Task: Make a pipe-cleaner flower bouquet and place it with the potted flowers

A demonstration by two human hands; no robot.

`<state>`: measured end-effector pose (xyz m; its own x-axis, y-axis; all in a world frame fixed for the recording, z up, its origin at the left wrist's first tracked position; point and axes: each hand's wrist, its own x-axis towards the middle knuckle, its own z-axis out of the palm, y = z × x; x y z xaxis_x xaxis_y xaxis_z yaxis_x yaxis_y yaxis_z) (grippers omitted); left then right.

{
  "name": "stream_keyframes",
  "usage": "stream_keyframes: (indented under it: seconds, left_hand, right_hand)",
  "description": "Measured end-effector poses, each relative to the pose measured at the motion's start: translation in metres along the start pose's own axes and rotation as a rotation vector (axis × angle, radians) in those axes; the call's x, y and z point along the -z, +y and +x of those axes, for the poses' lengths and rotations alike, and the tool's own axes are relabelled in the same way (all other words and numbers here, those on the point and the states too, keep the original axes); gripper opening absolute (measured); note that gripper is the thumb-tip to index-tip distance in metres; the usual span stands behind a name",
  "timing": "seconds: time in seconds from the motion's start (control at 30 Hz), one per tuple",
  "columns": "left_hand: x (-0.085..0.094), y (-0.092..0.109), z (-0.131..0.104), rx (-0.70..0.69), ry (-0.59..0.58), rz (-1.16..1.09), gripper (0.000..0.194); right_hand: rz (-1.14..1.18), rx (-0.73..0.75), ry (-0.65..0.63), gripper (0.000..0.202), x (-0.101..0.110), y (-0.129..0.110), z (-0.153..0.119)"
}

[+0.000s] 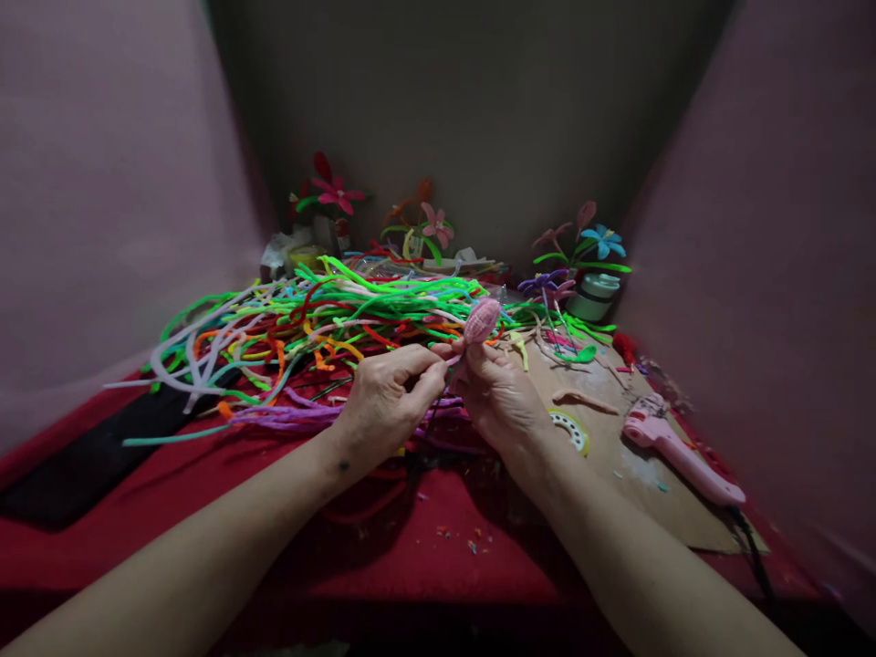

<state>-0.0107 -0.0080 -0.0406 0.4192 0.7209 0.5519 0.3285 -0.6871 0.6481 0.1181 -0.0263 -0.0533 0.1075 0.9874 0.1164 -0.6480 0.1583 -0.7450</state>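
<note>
A pink pipe-cleaner flower bud point(483, 321) stands up between the fingers of my right hand point(503, 392), which pinches it at its base. My left hand point(393, 392) is closed just to the left, its thumb and forefinger gripping a thin pink pipe cleaner point(453, 360) that runs toward the bud's base. Both hands meet in front of a big heap of coloured pipe cleaners point(383, 306). Purple pipe cleaners point(301, 415) lie beneath and behind my left wrist.
A pink hot glue gun point(684, 447) rests on a cardboard sheet point(602, 493) at the right, near a yellow-and-white tape roll point(571, 429). Finished flowers point(602, 240) stand along the back, beside a lidded jar point(594, 297). A black flat item point(88, 465) lies on the red cloth point(274, 538) at left.
</note>
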Motion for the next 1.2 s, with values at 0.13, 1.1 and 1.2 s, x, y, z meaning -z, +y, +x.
stream_keyframes:
  seconds: [0.13, 1.1, 1.2]
  left_hand:
    - [-0.001, 0.003, 0.006, 0.114, -0.089, -0.146, 0.022]
    - [0.005, -0.001, 0.01, 0.661, -0.348, -0.911, 0.018]
    - [0.004, -0.002, 0.011, 0.665, -0.354, -0.935, 0.018]
  right_hand:
    - [0.005, 0.017, 0.025, 0.012, -0.002, 0.005, 0.001]
    - [-0.059, 0.033, 0.091, 0.019, -0.002, 0.007, -0.003]
    - [-0.032, 0.042, 0.094, 0.019, -0.004, 0.01, -0.004]
